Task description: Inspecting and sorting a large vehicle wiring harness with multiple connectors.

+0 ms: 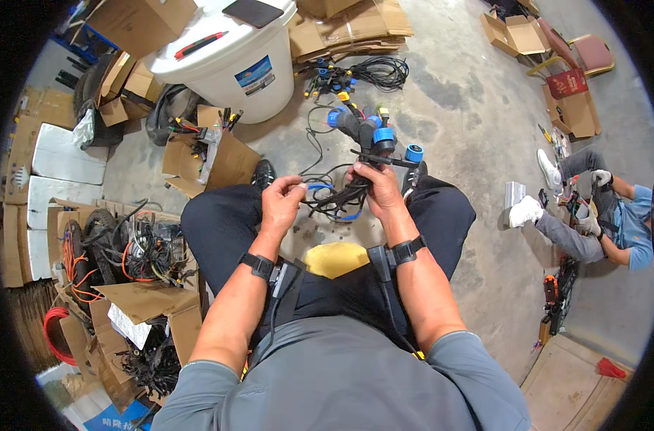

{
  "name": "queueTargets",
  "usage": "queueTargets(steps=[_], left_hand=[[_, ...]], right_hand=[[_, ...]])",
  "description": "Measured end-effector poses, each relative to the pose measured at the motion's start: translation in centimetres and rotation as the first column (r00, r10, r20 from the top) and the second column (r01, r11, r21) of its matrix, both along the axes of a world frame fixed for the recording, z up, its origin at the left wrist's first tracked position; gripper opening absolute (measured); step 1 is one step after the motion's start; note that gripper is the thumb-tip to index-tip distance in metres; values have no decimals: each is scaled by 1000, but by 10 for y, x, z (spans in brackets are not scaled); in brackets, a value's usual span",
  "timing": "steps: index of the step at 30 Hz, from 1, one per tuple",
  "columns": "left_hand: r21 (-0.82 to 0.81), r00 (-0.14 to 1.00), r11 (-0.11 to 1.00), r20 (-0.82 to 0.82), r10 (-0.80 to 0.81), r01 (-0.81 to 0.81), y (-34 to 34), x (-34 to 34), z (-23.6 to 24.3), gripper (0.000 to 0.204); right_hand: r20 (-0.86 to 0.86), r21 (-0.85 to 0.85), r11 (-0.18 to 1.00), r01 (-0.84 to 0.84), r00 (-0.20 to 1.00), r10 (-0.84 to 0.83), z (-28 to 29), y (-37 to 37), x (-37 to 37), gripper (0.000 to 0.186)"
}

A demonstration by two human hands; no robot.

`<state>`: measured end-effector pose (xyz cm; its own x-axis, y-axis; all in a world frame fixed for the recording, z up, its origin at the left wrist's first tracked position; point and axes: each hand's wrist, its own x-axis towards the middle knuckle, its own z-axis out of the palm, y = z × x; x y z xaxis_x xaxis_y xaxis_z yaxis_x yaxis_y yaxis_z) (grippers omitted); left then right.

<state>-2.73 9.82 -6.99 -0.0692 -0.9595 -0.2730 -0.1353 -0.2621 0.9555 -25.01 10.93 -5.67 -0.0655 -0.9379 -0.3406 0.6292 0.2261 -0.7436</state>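
My right hand (379, 192) is wrapped round a coiled bundle of black cables (334, 202) between my knees. Above that hand, thick black plugs with blue collars (383, 135) fan out from the bundle, and a dark strip (379, 158) lies across them. Blue ties or bands show among the loops. My left hand (282, 208) is closed in a pinch at the left side of the coil, close to a thin black cable (309, 140) that trails up toward the floor. What its fingertips hold is too small to make out.
More coiled cables (379, 72) lie on the floor ahead, beside a white bucket (259, 100) with a red-black cutter (201, 44) and a phone (253, 11) on its lid. Cardboard boxes (230, 159) with cables stand at the left. At the right, a gloved person (632, 223) sits working.
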Motion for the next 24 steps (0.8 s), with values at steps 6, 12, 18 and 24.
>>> queueTargets(steps=[6, 12, 18, 24], left_hand=[[-135, 992, 987, -73, -103, 92, -3, -8, 18, 32], [-319, 974, 923, 5, -227, 217, 0, -22, 42, 35], [-467, 961, 840, 151, -232, 276, 4, -23, 39, 25], [-454, 962, 848, 119, -248, 274, 21, -30, 45, 15]], right_hand=[[-160, -6, 997, -76, 984, 75, -3, -1, 8, 19], [-283, 12, 985, -173, 944, 169, 0, 2, 17, 25], [-450, -5, 981, -194, 876, 171, -20, 0, 20, 31], [-512, -87, 971, -222, 846, 148, -19, 0, 24, 38]])
